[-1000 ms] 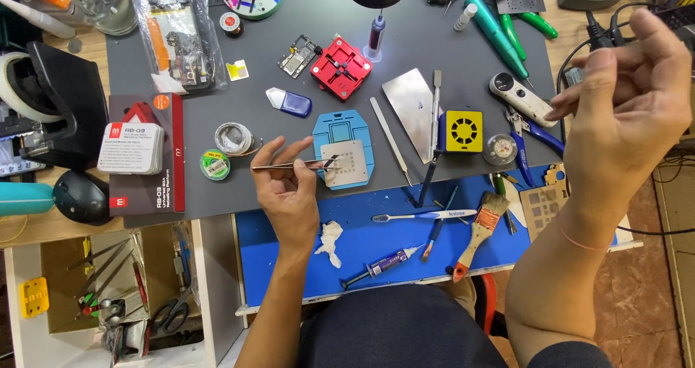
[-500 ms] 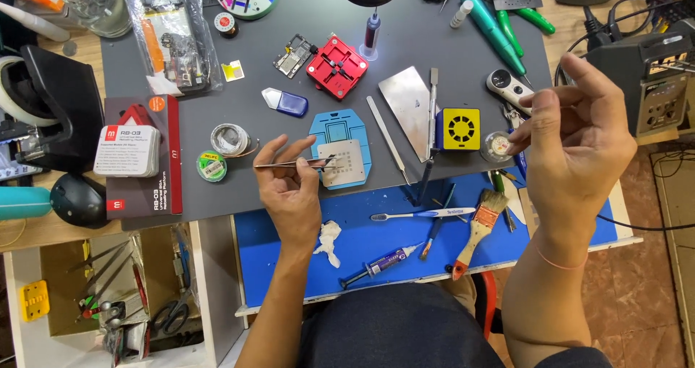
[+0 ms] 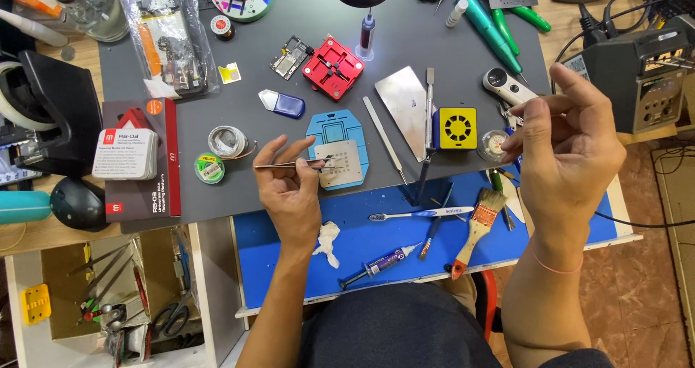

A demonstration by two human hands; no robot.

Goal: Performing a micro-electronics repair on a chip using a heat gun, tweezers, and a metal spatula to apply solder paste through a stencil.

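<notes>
Head view shows the right hand (image 3: 568,140) lower than half a second ago, come down from the bench's far right corner to hover over the right edge of the grey mat (image 3: 239,114), beside the yellow fan block (image 3: 457,127); its fingers are curled and pinched, though what they hold is too small to tell. The left hand (image 3: 289,187) has stayed put, gripping tweezers (image 3: 289,164) whose tips rest on the metal stencil (image 3: 337,162) in the blue holder (image 3: 340,132) at mid-mat, so the work seems to be gathering there. Nearer the front edge, a blue mat (image 3: 362,245) carries a paintbrush (image 3: 479,227) and toothbrush (image 3: 420,214); a soldering station (image 3: 641,78) sits right, above reddish flooring.
</notes>
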